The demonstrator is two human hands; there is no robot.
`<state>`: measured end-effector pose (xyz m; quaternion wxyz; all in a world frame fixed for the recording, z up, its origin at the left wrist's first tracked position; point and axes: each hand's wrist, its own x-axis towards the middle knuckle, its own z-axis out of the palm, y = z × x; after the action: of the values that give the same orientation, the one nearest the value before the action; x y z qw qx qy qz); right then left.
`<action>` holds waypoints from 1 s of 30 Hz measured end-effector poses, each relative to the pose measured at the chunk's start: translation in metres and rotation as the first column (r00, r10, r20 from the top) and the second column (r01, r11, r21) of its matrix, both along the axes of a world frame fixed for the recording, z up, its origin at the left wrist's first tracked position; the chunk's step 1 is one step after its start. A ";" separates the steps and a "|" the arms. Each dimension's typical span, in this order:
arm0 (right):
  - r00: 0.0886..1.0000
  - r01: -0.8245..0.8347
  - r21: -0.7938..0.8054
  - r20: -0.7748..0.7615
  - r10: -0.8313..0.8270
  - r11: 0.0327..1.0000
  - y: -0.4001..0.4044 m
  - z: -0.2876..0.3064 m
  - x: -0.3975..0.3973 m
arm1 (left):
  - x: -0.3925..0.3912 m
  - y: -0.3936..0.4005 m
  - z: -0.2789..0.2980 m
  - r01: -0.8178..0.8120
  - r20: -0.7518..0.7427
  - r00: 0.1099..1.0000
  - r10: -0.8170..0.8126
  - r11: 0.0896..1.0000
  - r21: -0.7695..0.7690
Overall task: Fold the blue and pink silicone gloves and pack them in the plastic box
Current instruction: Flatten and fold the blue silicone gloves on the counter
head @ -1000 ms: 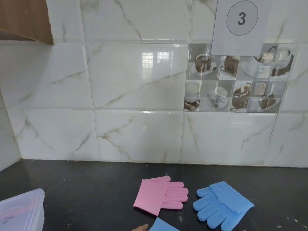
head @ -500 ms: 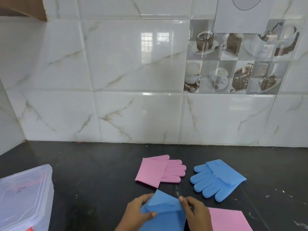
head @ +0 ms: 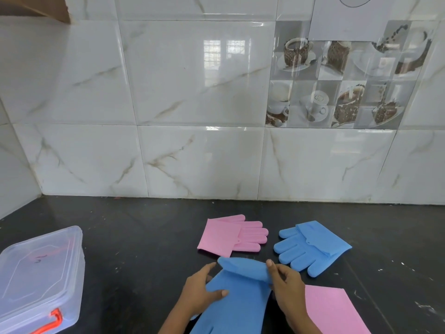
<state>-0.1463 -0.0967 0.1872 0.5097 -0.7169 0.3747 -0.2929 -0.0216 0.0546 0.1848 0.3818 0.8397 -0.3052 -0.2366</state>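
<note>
Both hands work one blue glove (head: pixel 238 300) on the dark counter (head: pixel 144 237); the right hand (head: pixel 287 290) pinches its cuff, rolled over, while the left hand (head: pixel 199 291) presses flat on it; beyond the grip lie a folded pink glove (head: pixel 224 236) and a folded blue glove (head: pixel 315 247); right of it, another pink glove (head: pixel 334 309); far left, the lidded plastic box (head: pixel 41 273).

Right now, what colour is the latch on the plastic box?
Orange-red latch, seen in the head view.
</note>
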 end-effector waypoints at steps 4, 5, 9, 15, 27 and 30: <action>0.998 0.036 0.127 0.053 -0.043 0.991 -0.011 0.005 0.002 | 0.005 0.004 0.001 -0.050 0.007 0.999 0.049 0.989 0.139; 0.996 0.048 0.141 0.065 -0.057 0.989 -0.013 0.005 0.002 | 0.006 0.006 0.001 -0.062 0.009 0.998 0.061 0.985 0.163; 0.989 0.089 0.189 0.101 -0.110 0.978 -0.019 0.004 0.004 | 0.009 0.010 0.000 -0.073 -0.020 0.997 0.080 0.971 0.226; 0.972 0.145 0.371 0.120 -0.202 0.917 -0.033 0.011 0.016 | 0.010 0.014 -0.002 -0.092 -0.049 0.993 0.110 0.957 0.275; 0.991 0.086 0.509 0.047 -0.128 0.857 -0.049 0.030 0.021 | 0.015 0.016 -0.002 -0.133 -0.067 0.986 0.151 0.966 0.220; 0.994 0.055 0.537 0.052 -0.099 0.842 -0.050 0.030 0.015 | 0.019 0.013 -0.003 -0.146 -0.118 0.978 0.172 0.969 0.197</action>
<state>-0.1315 -0.1464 0.2177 0.6912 -0.5191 0.4497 -0.2250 -0.0027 0.0676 0.1815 0.3385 0.8759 -0.1868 -0.2888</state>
